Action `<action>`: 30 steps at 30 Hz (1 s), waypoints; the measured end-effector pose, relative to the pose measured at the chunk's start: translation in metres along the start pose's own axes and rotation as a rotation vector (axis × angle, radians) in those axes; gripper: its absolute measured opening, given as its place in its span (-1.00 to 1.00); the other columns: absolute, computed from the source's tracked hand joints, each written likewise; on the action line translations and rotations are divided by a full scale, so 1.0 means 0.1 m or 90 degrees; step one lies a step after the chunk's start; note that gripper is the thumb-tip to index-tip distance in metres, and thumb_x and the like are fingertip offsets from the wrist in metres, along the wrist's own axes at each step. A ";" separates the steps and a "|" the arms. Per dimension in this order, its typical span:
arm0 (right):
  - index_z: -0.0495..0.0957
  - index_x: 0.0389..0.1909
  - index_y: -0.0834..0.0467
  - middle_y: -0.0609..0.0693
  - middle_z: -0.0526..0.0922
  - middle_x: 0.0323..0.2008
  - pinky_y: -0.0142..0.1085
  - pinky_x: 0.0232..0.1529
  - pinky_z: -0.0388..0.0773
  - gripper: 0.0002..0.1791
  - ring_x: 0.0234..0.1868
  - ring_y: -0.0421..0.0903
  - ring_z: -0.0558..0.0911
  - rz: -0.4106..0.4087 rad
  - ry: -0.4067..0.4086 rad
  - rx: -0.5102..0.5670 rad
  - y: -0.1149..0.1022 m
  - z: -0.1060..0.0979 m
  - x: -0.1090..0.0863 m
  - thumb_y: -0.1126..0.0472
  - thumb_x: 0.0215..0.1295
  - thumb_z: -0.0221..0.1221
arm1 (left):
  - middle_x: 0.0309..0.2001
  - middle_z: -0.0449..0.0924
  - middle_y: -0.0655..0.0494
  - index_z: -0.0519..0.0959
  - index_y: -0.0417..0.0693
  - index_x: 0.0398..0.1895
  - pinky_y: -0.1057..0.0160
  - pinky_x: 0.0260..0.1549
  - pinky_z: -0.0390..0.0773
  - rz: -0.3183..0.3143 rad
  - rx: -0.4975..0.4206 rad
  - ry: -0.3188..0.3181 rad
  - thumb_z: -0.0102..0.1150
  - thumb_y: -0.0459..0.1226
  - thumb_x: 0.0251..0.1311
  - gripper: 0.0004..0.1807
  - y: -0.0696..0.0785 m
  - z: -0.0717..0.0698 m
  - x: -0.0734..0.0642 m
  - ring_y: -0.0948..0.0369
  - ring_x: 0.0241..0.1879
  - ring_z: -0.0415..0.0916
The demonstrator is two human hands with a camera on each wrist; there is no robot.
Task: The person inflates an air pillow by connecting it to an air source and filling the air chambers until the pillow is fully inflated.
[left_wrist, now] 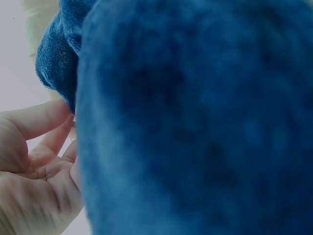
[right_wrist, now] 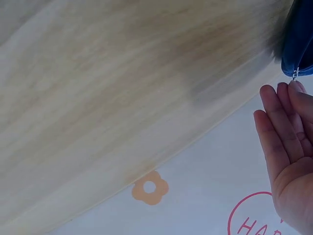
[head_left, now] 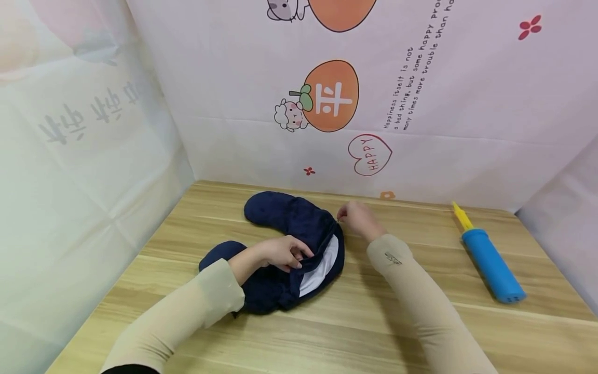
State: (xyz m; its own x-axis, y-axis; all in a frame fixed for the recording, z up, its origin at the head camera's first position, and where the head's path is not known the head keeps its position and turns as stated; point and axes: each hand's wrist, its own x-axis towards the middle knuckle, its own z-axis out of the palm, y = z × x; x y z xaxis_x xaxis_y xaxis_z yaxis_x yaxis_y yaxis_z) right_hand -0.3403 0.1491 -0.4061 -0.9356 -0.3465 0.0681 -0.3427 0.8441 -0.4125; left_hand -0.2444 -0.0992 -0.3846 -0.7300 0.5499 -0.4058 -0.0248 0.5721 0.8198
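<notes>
A navy plush U-shaped neck pillow (head_left: 310,215) lies on the wooden table, its outer seam gaping and a white inner lining (head_left: 322,270) exposed. My left hand (head_left: 282,252) reaches over the pillow and pinches the cover's edge beside the opening; the left wrist view is mostly filled by blurred blue fabric. At the far end of the opening, my right hand (head_left: 359,218) pinches a small metal zipper pull (right_wrist: 295,74) between thumb and forefinger. In the right wrist view its other fingers extend outward, away from the cloth.
A blue hand pump (head_left: 492,265) with a yellow nozzle (head_left: 462,215) lies on the right of the wooden table (head_left: 299,343). Printed cloth (head_left: 233,93) stands along the back edge, with more cloth at both sides.
</notes>
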 end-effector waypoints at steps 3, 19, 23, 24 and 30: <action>0.74 -0.30 0.27 0.10 0.75 -0.25 -0.02 0.04 0.57 -0.86 -0.12 0.06 0.67 0.006 -0.007 -0.006 0.00 0.01 0.01 0.43 0.38 0.21 | -0.37 0.41 0.15 0.62 -0.23 0.20 0.37 -0.44 0.51 0.002 0.001 -0.003 0.14 -0.59 0.32 -0.59 0.00 0.01 0.01 0.28 -0.35 0.38; 0.75 -0.29 0.22 0.08 0.75 -0.24 -0.02 0.06 0.56 -0.85 -0.09 0.08 0.68 -0.004 -0.005 -0.043 0.04 0.04 0.00 0.44 0.34 0.23 | -0.19 0.45 -0.01 0.44 -0.05 0.36 0.32 -0.47 0.46 0.041 -0.015 -0.006 0.08 -0.64 0.31 -0.40 -0.01 -0.01 0.01 0.20 -0.38 0.37; 0.75 -0.31 0.22 0.08 0.76 -0.26 -0.02 0.05 0.56 -0.86 -0.10 0.08 0.68 -0.016 0.006 -0.048 0.04 0.05 -0.01 0.44 0.32 0.24 | -0.05 0.43 -0.01 0.52 0.00 0.37 0.35 -0.55 0.31 0.070 0.038 -0.035 -0.04 -0.69 0.26 -0.32 0.01 -0.02 0.02 0.25 -0.48 0.23; 0.75 -0.31 0.22 0.07 0.75 -0.27 -0.02 0.05 0.56 -0.86 -0.11 0.08 0.68 -0.020 0.008 -0.050 0.05 0.06 -0.01 0.44 0.32 0.24 | -0.11 0.41 0.02 0.56 -0.03 0.35 0.36 -0.58 0.27 0.073 0.052 -0.041 -0.07 -0.69 0.24 -0.32 0.02 -0.02 0.02 0.27 -0.53 0.17; 0.75 -0.34 0.22 0.06 0.75 -0.31 -0.03 0.00 0.57 -0.87 -0.15 0.07 0.69 -0.044 0.018 -0.049 0.08 0.05 -0.05 0.44 0.30 0.24 | -0.43 0.28 0.19 0.57 -0.19 0.31 0.43 -0.65 0.17 0.061 0.079 -0.028 -0.10 -0.68 0.11 -0.32 0.05 -0.04 0.02 0.34 -0.72 -0.05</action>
State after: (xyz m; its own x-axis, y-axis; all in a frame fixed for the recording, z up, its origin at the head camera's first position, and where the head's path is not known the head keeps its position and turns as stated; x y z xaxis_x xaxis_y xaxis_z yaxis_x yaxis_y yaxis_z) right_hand -0.3377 0.1551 -0.4142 -0.9109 -0.3949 0.1197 -0.4115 0.8478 -0.3344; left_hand -0.2485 -0.0975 -0.3800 -0.6937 0.6308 -0.3476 0.1306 0.5848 0.8006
